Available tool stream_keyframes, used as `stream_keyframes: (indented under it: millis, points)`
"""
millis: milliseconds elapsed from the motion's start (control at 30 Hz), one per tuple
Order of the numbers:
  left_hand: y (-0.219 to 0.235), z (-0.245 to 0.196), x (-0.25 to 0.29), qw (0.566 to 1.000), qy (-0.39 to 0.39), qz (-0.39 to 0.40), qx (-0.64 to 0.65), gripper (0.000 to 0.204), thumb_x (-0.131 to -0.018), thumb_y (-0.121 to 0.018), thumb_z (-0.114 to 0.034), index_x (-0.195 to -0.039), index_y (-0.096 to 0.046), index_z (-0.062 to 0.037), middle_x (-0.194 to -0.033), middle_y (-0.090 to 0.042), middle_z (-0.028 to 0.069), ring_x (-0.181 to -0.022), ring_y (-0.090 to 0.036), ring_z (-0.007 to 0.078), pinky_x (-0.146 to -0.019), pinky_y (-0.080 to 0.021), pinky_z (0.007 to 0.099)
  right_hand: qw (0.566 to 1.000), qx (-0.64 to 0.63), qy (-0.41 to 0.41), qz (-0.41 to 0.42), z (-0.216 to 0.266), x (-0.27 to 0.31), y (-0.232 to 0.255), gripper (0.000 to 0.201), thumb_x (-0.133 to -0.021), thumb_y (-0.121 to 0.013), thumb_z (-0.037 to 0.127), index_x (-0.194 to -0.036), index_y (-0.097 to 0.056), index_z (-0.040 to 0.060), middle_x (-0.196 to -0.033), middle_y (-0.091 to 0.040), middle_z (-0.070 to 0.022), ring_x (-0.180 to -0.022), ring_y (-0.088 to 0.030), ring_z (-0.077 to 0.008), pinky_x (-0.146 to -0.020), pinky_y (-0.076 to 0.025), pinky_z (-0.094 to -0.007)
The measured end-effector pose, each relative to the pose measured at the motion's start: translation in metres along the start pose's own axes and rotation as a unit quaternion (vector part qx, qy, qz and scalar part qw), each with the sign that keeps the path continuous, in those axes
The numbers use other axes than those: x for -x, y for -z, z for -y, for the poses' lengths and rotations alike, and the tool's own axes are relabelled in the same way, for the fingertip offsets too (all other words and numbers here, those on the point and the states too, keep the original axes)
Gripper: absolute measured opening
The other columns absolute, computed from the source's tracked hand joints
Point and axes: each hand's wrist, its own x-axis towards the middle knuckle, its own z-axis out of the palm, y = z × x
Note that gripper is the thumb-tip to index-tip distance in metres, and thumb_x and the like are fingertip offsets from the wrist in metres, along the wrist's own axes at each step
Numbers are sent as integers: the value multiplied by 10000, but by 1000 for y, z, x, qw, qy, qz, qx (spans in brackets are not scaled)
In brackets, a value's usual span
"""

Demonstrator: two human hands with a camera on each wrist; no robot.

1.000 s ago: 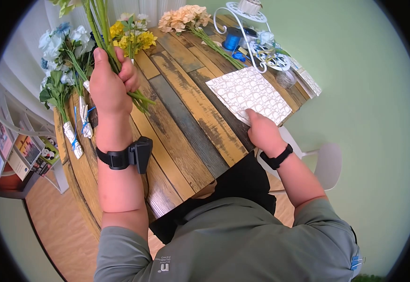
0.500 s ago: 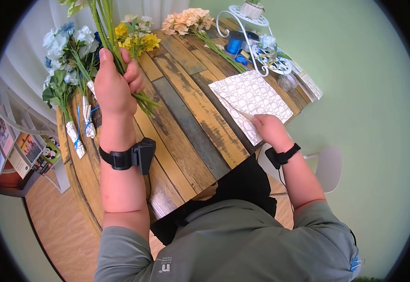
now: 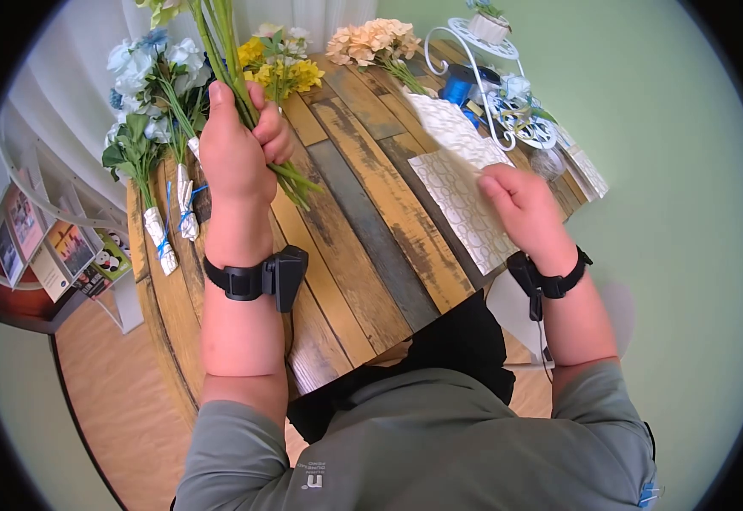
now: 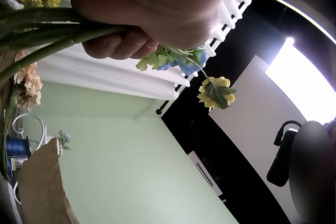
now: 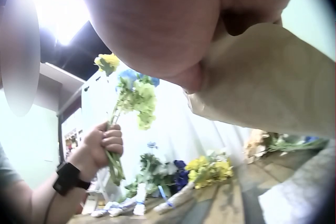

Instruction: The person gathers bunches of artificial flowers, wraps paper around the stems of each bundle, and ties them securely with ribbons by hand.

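Observation:
My left hand (image 3: 239,153) grips a bundle of green flower stems (image 3: 220,47), their cut ends hanging out below the fist. The right wrist view shows this bunch's heads: pale green blossoms (image 5: 140,103), some blue, and a yellow flower (image 5: 107,63) on top. On the right, my right hand (image 3: 529,213) pinches the near edge of a white-and-grey patterned paper sheet (image 3: 452,126), raised at a slant. Its plain brownish back (image 4: 42,179) faces the left wrist camera. Under it, a second patterned sheet (image 3: 461,209) lies on the wooden table (image 3: 388,230).
Blue-and-white bouquets (image 3: 154,72) with paper-wrapped stems lie at the left, yellow flowers (image 3: 290,72) behind. Peach flowers (image 3: 375,43) lie at the back. A white wire stand (image 3: 482,38) and a blue ribbon spool (image 3: 456,85) stand at the back right. A magazine rack (image 3: 43,221) is left of the table.
My right hand has lifted the top paper sheet off the other and moved up and right with it. The left hand still holds the stems; the whole view has shifted slightly.

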Motion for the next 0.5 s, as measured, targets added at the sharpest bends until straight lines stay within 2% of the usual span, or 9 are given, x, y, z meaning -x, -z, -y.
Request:
stream_keyframes:
  millis: [67, 100, 133, 200, 267, 333, 400, 467, 500]
  points:
    - [2, -2, -1, 1000, -4, -1, -3, 442, -1086, -279, -492, -925, -459, -121, -591, -298, -28, -480, -226, 109, -479, -214, 300, 989, -141, 9, 52, 22, -6, -2, 152, -983, -619, 159, -985, -680, 20, -763, -624, -134, -697, -597, -216, -665, -487, -326]
    - [3, -4, -2, 1000, -6, -9, -3, 446, -1086, -275, -493, -922, -459, -121, -589, -296, -29, -480, -226, 109, -478, -214, 299, 976, -205, -3, 70, 29, -9, -3, 193, -1011, -609, 181, -1005, -684, 3, -780, -633, -48, -727, -550, -127, -696, -473, -286]
    - [5, -5, -1, 1000, -6, -18, -4, 449, -1085, -271, -493, -920, -460, -121, -588, -295, -30, -480, -225, 109, -477, -214, 299, 975, -209, 0, 72, 29, -13, -5, 193, -1011, -609, 181, -1005, -684, 3, -780, -633, -48, -727, -550, -127, -696, -473, -286]
    - [6, -9, -1, 1000, -11, -23, -6, 451, -1086, -268, -491, -918, -462, -120, -588, -293, -33, -481, -225, 107, -477, -213, 298, 920, -389, -11, 45, 28, -24, -10, 224, -1020, -618, 215, -1036, -697, 5, -859, -651, 13, -775, -557, -100, -744, -474, -266]
    - [8, -13, -2, 1000, -16, -25, -4, 453, -1086, -265, -490, -916, -465, -120, -588, -290, -36, -482, -224, 105, -477, -213, 298, 902, -431, -30, 4, 22, -35, -13, 261, -1028, -610, 233, -1104, -691, -3, -963, -684, 5, -833, -607, -107, -802, -494, -267]
    - [11, -17, -3, 999, -24, -29, 4, 456, -1085, -264, -490, -915, -471, -121, -589, -288, -41, -480, -220, 103, -476, -212, 296, 792, -606, -60, -42, 22, -45, -10, 297, -1039, -577, 220, -1180, -656, -29, -1062, -711, -58, -924, -658, -131, -856, -519, -284]
    - [14, -22, -3, 999, -30, -31, 8, 458, -1086, -256, -488, -917, -476, -124, -591, -287, -45, -478, -217, 99, -476, -210, 294, 784, -615, -68, -46, 5, -45, -19, 323, -1047, -544, 199, -1228, -613, -58, -1130, -711, -111, -990, -677, -163, -903, -527, -307]
    - [16, -26, -3, 999, -34, -26, 12, 457, -1088, -250, -485, -918, -477, -128, -591, -287, -46, -476, -215, 98, -476, -209, 293, 771, -609, -180, -54, -20, -36, -39, 312, -1042, -541, 188, -1221, -611, -59, -1127, -708, -123, -999, -676, -179, -919, -523, -316]
    - [18, -27, -3, 999, -36, -29, 13, 457, -1088, -250, -485, -918, -477, -128, -591, -287, -46, -476, -215, 98, -476, -209, 293, 768, -610, -191, -39, -30, -27, -51, 297, -1039, -541, 179, -1204, -616, -56, -1118, -708, -132, -992, -676, -190, -910, -525, -324]
